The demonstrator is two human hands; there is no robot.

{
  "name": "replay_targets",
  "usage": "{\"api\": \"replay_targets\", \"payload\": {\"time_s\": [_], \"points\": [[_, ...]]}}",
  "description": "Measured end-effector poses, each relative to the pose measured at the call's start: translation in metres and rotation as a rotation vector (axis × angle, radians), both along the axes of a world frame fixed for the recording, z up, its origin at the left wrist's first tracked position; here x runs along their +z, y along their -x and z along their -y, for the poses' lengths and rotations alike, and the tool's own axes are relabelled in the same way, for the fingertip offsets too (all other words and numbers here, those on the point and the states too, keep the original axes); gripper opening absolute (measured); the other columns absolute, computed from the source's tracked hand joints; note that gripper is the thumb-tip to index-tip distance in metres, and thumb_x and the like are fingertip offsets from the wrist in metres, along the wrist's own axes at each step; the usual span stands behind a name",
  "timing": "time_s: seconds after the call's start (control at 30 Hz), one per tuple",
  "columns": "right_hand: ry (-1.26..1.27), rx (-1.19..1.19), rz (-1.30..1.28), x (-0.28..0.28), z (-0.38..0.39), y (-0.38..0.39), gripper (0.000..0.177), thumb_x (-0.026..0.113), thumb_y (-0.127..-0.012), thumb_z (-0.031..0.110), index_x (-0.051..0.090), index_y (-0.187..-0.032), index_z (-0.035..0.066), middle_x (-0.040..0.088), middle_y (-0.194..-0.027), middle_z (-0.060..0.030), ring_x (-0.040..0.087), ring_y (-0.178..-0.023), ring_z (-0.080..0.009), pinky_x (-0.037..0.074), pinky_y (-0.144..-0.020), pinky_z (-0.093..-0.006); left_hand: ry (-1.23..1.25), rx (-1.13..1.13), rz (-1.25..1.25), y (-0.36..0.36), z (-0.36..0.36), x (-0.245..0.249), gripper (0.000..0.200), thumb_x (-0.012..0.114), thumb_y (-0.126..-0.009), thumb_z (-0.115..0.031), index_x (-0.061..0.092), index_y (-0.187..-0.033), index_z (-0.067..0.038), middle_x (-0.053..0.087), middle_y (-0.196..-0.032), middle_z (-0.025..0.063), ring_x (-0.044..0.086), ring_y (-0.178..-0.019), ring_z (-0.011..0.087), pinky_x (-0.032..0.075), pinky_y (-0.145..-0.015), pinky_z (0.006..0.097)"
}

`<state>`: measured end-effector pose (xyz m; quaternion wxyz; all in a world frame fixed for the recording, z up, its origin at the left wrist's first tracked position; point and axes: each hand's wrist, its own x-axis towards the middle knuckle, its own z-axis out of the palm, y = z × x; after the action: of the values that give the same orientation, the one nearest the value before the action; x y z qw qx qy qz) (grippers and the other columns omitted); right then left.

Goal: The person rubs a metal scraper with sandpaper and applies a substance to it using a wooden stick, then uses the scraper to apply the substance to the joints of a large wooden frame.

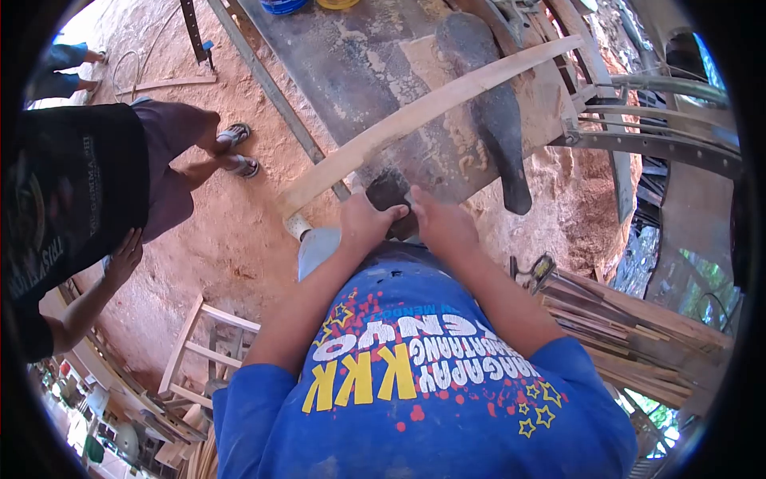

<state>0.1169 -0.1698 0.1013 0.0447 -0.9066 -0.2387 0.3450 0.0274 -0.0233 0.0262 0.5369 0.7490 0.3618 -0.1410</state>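
Both my hands are close together in front of my body at the near edge of the work table. Between them is a dark, flat piece that looks like sandpaper. My left hand grips its left side, with the thumb across it. My right hand pinches its right side. Just beyond my hands, a long, gently curved wooden board lies diagonally across the table, its near left end sticking out past the edge. A dark, smooth, elongated object lies partly under the board.
At the left stands another person in a dark shirt and sandals. A wooden frame is on the lower left. Stacked wood strips lie at the right, below curved metal bars. Blue and yellow containers stand at the table's far end.
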Motion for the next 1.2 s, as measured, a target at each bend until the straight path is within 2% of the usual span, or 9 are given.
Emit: {"api": "replay_targets", "payload": {"time_s": [0.17, 0.27, 0.53, 0.63, 0.77, 0.87, 0.97, 1.03, 1.2], "points": [[-0.123, 0.021, 0.102, -0.026, -0.02, -0.017, 0.043, 0.053, -0.105, 0.03, 0.052, -0.146, 0.02, 0.073, -0.102, -0.0241, 0.07, -0.101, -0.0453, 0.055, -0.085, -0.0573, 0.003, -0.004, 0.013, -0.002, 0.001, 0.004, 0.084, 0.096, -0.069, -0.029, 0.054, -0.129, 0.013, 0.075, -0.107, 0.0263, 0.076, -0.101, 0.0359, 0.06, -0.09, 0.0423], [-0.044, 0.084, 0.1, -0.016, -0.005, -0.007, 0.04, 0.052, -0.105, 0.03, 0.055, -0.143, 0.019, 0.074, -0.102, -0.022, 0.071, -0.101, -0.0435, 0.055, -0.085, -0.0567, 0.008, 0.055, 0.174, 0.005, 0.005, -0.01, 0.067, 0.097, -0.066, -0.037, 0.064, -0.103, 0.009, 0.075, -0.09, 0.027, 0.076, -0.088, 0.04, 0.06, -0.08, 0.0461], [-0.117, 0.029, 0.097, -0.019, -0.036, -0.026, 0.039, 0.054, -0.104, 0.03, 0.054, -0.141, 0.02, 0.074, -0.103, -0.0225, 0.071, -0.098, -0.0443, 0.055, -0.084, -0.0578, -0.033, 0.061, 0.189, 0.007, 0.007, -0.021, 0.067, 0.096, -0.067, -0.037, 0.064, -0.103, 0.01, 0.075, -0.09, 0.0272, 0.076, -0.089, 0.0414, 0.059, -0.08, 0.047], [-0.078, 0.093, 0.091, -0.02, -0.005, -0.003, 0.04, 0.051, -0.106, 0.034, 0.063, -0.14, 0.018, 0.075, -0.104, -0.0198, 0.071, -0.093, -0.0435, 0.056, -0.082, -0.0554, -0.085, 0.035, 0.185, 0.006, 0.004, -0.018, 0.068, 0.096, -0.068, -0.037, 0.063, -0.105, 0.009, 0.075, -0.091, 0.0274, 0.076, -0.087, 0.0419, 0.059, -0.079, 0.0478], [-0.023, 0.054, -0.016, -0.003, -0.024, -0.007, 0.034, 0.053, -0.104, 0.029, 0.06, -0.135, 0.017, 0.074, -0.106, -0.0221, 0.071, -0.101, -0.0432, 0.055, -0.085, -0.0577, -0.082, 0.008, 0.114, 0.006, 0.006, -0.018, 0.069, 0.096, -0.067, -0.039, 0.064, -0.105, 0.008, 0.075, -0.091, 0.0272, 0.075, -0.087, 0.0422, 0.059, -0.078, 0.0488], [-0.121, 0.088, 0.078, -0.02, -0.04, -0.019, 0.035, 0.053, -0.104, 0.03, 0.061, -0.135, 0.017, 0.074, -0.104, -0.0223, 0.072, -0.1, -0.0429, 0.055, -0.084, -0.0578, -0.071, 0.002, 0.033, 0.001, 0.005, -0.008, 0.074, 0.096, -0.068, -0.036, 0.064, -0.118, 0.007, 0.076, -0.101, 0.026, 0.075, -0.097, 0.0389, 0.058, -0.086, 0.047], [-0.094, 0.137, 0.089, -0.023, -0.016, -0.008, 0.033, 0.052, -0.104, 0.029, 0.061, -0.134, 0.017, 0.074, -0.103, -0.0217, 0.072, -0.1, -0.0418, 0.055, -0.082, -0.0577, -0.103, -0.024, 0.098, 0.002, 0.001, 0.003, 0.06, 0.094, -0.068, -0.04, 0.071, -0.097, 0.008, 0.075, -0.089, 0.027, 0.075, -0.088, 0.0416, 0.059, -0.078, 0.0488], [0.022, 0.108, -0.002, -0.007, -0.011, 0.004, 0.032, 0.052, -0.104, 0.028, 0.061, -0.132, 0.016, 0.074, -0.102, -0.0216, 0.072, -0.1, -0.0413, 0.056, -0.082, -0.0575, -0.111, 0.009, 0.096, 0.001, 0.001, -0.007, 0.06, 0.092, -0.069, -0.041, 0.072, -0.096, 0.008, 0.075, -0.089, 0.0273, 0.075, -0.088, 0.0414, 0.059, -0.077, 0.0488], [-0.08, 0.164, 0.06, -0.005, -0.044, -0.012, 0.031, 0.053, -0.104, 0.029, 0.061, -0.131, 0.017, 0.075, -0.098, -0.0197, 0.073, -0.095, -0.0415, 0.056, -0.08, -0.0569, -0.058, 0.012, 0.078, 0.005, 0.005, -0.019, 0.059, 0.09, -0.071, -0.041, 0.071, -0.098, 0.008, 0.075, -0.088, 0.0269, 0.075, -0.086, 0.0409, 0.059, -0.076, 0.0484]]}}
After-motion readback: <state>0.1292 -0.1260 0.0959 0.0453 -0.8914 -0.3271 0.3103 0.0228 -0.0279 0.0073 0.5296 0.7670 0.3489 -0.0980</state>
